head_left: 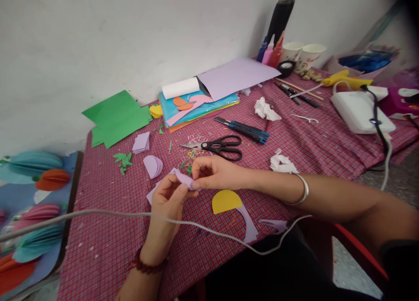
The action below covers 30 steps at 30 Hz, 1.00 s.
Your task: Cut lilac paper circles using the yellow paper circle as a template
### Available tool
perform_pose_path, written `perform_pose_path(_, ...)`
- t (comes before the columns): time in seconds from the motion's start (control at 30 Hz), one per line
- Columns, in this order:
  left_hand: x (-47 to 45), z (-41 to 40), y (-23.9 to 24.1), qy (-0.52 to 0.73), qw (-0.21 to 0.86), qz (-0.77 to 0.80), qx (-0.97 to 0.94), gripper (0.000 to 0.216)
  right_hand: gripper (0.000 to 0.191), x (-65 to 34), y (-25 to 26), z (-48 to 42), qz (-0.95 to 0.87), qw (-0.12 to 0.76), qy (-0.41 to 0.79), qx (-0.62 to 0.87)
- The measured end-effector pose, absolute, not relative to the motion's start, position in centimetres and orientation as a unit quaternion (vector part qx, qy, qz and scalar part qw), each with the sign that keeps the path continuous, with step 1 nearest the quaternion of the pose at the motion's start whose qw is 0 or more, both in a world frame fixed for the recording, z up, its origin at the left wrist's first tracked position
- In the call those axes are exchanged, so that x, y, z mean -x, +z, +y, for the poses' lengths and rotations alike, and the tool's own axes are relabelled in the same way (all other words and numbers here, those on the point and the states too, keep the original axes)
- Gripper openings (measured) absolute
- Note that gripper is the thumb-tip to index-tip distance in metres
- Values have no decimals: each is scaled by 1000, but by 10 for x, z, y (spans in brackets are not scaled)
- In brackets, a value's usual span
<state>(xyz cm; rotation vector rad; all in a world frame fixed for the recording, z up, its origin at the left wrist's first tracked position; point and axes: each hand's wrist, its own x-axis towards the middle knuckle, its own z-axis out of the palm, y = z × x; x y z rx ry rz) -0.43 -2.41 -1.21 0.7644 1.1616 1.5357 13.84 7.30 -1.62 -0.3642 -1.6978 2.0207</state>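
Observation:
A small piece of purple paper (183, 179) is pinched between both hands above the table. My left hand (170, 197) grips it from below with thumb and fingers. My right hand (212, 172) holds its right end at the fingertips. Just behind lie the black-handled scissors (212, 146), blades pointing left. To the left rest a stack of purple half-rounds (153, 166) and a stack of purple squares (141, 142). A yellow half-round (225, 201) and a curved purple offcut (248, 224) lie right of my hands.
A white cable (209, 229) crosses in front of my left wrist. Behind are a blue utility knife (247, 130), crumpled tissues (266, 109), green paper (119, 118) and a large purple sheet (238, 77). A yellow glue gun (347, 80) and white box (362, 111) stand at right.

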Motion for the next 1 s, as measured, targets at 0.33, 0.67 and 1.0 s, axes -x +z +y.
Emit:
perform_pose_path(0.33, 3, -23, -16, 629, 487, 497, -347, 14, 20, -140, -12, 76, -614, 227, 746, 118)
perform_pose_path(0.67, 4, -22, -15, 625, 496, 501, -336, 15, 14, -141, -11, 74, -621, 198, 751, 109)
perform_pose_path(1.0, 6, -23, -22, 612, 500, 488, -372, 21, 12, -141, -12, 74, -618, 196, 749, 133)
